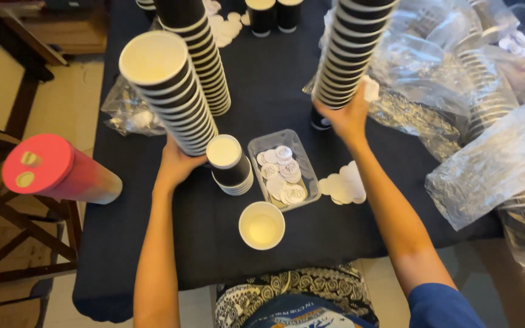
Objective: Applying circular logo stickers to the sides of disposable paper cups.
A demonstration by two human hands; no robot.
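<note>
Over the bench (274, 79), my left hand (177, 163) and right hand (349, 118) each grip a tall cup stack (174, 94); that lean could topple it.

Two tall stacks of black paper cups with white rims and white insides stand on a dark-covered bench (274, 91). The left stack (171, 91) leans toward the camera, its top cup's open mouth showing, base gripped by the left hand (177, 163). The right stack (350, 51) tilts slightly, its base held by the right hand (347, 118).
</note>
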